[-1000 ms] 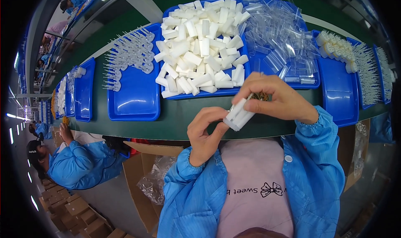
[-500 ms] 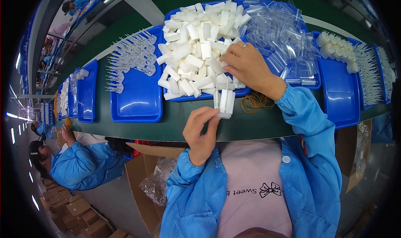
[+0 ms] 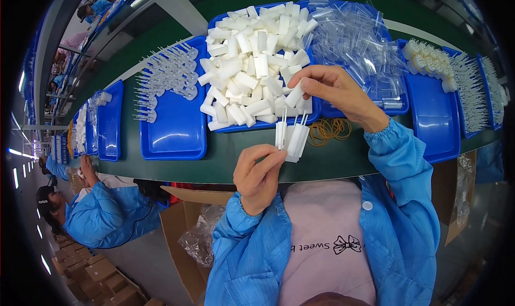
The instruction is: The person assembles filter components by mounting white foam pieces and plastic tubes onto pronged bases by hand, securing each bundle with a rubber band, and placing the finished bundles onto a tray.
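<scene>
My left hand (image 3: 259, 173) pinches the base of a small part with upright thin prongs and white blocks (image 3: 294, 139) set on it, held above the table's near edge. Just above it, my right hand (image 3: 333, 89) grips one white foam block (image 3: 294, 96) between thumb and fingers. That block is raised over the near right corner of a blue tray heaped with white foam blocks (image 3: 244, 64). The base under my left fingertips is partly hidden.
Right of the foam tray is a tray of clear plastic sleeves (image 3: 354, 48), with yellow rubber bands (image 3: 330, 130) on the table before it. At left, a blue tray (image 3: 174, 137) holds pronged white parts (image 3: 169, 72). A co-worker (image 3: 102, 209) sits at far left.
My right hand has drawn back from the pile with a foam block between its fingers. The pronged part in my left hand has tilted and come slightly nearer.
</scene>
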### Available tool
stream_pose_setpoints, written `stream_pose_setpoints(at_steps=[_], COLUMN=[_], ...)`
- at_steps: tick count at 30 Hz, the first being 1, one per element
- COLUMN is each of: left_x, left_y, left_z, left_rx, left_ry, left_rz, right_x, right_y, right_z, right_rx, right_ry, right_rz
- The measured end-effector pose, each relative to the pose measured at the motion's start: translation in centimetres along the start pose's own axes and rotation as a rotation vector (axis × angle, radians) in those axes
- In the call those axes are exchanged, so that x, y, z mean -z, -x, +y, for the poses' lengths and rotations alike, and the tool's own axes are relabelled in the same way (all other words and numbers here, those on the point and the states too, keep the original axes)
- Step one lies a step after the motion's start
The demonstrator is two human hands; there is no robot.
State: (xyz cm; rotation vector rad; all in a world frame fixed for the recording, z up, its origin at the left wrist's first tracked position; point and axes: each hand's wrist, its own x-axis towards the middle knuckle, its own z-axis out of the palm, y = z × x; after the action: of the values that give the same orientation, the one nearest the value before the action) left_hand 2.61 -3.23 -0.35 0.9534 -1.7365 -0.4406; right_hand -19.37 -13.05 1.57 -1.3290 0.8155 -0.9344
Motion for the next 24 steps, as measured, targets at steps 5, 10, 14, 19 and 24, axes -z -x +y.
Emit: stream_pose_setpoints(at_steps=[5, 10, 14, 19, 24], left_x=[0.4, 0.8, 0.8, 1.0, 0.8], left_y=[0.1, 0.0, 0.0, -0.6, -0.6], left_z=[0.2, 0.4, 0.5, 1.0, 1.3], left_rx=[-0.021, -0.011, -0.016, -0.164, -0.248], left_ry=[0.014, 0.063, 0.086, -0.021, -0.124], left_rz=[-0.037, -0.047, -0.056, -0.159, -0.208], right_x=[-0.4, 0.1, -0.3, 0.3, 0.5], right_y=[0.1, 0.1, 0.5, 0.6, 1.3], right_z=[-0.2, -0.1, -0.3, -1.6, -2.6], right_rx=[0.04, 0.039, 0.033, -0.075, -0.122], right_ry=[-0.034, -0.036, -0.078, -0.063, -0.081], right_rz=[-0.077, -0.129, -0.205, -0.288, -0.25])
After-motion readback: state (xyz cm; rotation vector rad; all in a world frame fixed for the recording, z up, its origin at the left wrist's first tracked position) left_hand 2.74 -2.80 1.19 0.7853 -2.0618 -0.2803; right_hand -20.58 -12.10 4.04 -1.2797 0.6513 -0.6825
